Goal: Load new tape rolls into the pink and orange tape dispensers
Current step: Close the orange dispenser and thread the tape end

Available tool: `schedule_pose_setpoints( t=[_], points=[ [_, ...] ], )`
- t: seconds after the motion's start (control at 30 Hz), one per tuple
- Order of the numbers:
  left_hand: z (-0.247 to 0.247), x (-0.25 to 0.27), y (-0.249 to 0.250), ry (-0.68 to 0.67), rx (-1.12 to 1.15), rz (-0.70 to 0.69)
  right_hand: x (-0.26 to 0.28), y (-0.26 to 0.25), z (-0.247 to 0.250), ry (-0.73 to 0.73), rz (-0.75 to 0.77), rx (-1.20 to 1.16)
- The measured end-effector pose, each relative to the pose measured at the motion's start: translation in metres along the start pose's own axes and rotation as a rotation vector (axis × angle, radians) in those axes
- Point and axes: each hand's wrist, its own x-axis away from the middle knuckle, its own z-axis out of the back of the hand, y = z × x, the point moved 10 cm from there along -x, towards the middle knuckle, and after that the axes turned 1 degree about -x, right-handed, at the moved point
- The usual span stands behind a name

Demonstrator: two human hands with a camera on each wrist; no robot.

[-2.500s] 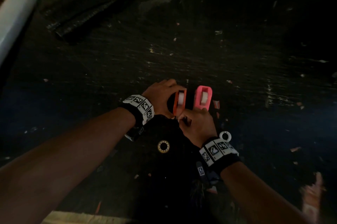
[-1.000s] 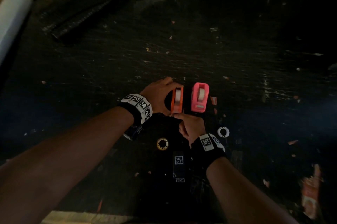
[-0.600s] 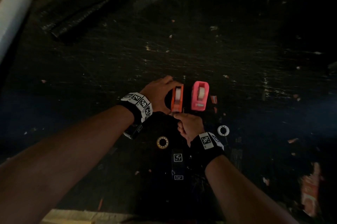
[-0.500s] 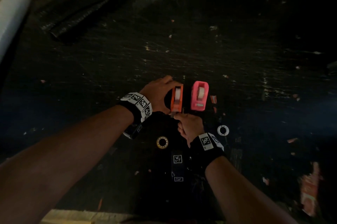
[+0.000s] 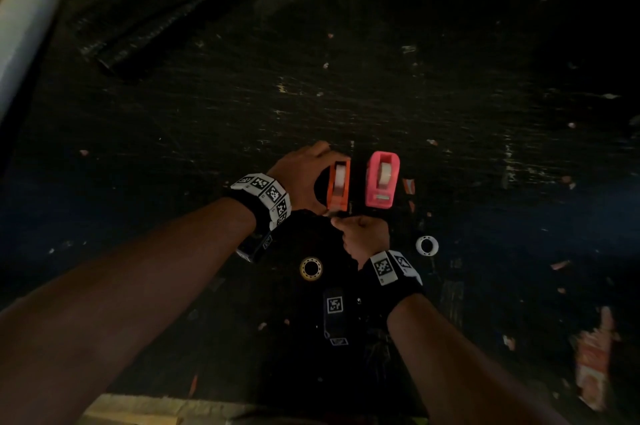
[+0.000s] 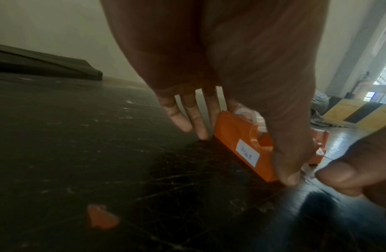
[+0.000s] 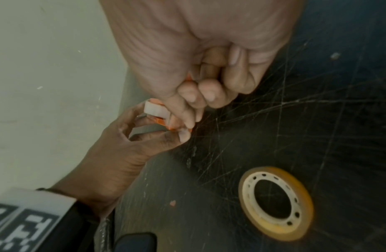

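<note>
The orange tape dispenser stands on the dark table with a white tape roll in it. My left hand grips it from the left, with the thumb at its near end and the fingers behind its far end. My right hand is curled just in front. Its thumb and index finger pinch at the dispenser's near cutter end, on what looks like the loose tape end. The pink dispenser, also holding a white roll, stands free to the right.
A yellowish tape roll lies flat near my right wrist, large in the right wrist view. An empty white core lies right of my right hand. A black roll and a white roll lie far left. Paper scraps dot the table.
Since 2.5 s ago my right hand has drawn back from between the dispensers to the orange one's near end. Over the last second almost nothing has moved.
</note>
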Motion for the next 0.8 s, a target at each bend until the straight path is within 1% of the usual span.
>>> schedule_pose_setpoints(
  t=[0.17, 0.27, 0.3, 0.4, 0.47, 0.57, 0.67, 0.73, 0.8],
  points=[
    [-0.001, 0.0, -0.001, -0.001, 0.011, 0.0, -0.003, 0.001, 0.004, 0.008, -0.019, 0.05],
    [-0.001, 0.0, -0.001, 0.007, 0.011, 0.0, 0.008, -0.012, 0.007, 0.006, 0.011, 0.005],
    [-0.001, 0.0, 0.0, 0.008, 0.012, 0.0, 0.01, -0.013, 0.006, -0.007, -0.003, -0.034],
    [-0.001, 0.0, 0.0, 0.002, 0.014, -0.001, 0.019, -0.012, 0.004, -0.049, -0.128, -0.152],
    [0.0, 0.0, 0.001, 0.003, 0.014, -0.003, 0.023, -0.013, 0.002, -0.085, -0.159, -0.192],
    [0.001, 0.001, 0.001, 0.015, 0.01, -0.008, 0.026, -0.014, -0.002, -0.147, -0.167, -0.222],
    [0.002, 0.002, 0.002, 0.015, 0.011, -0.012, 0.025, -0.015, -0.006, -0.151, -0.191, -0.195],
    [0.002, 0.001, 0.002, 0.009, 0.009, -0.011, 0.024, -0.017, -0.008, -0.155, -0.174, -0.155],
    [0.002, 0.001, 0.003, 0.0, 0.006, -0.007, 0.024, -0.018, -0.009, -0.165, -0.147, -0.167]
  ],
)
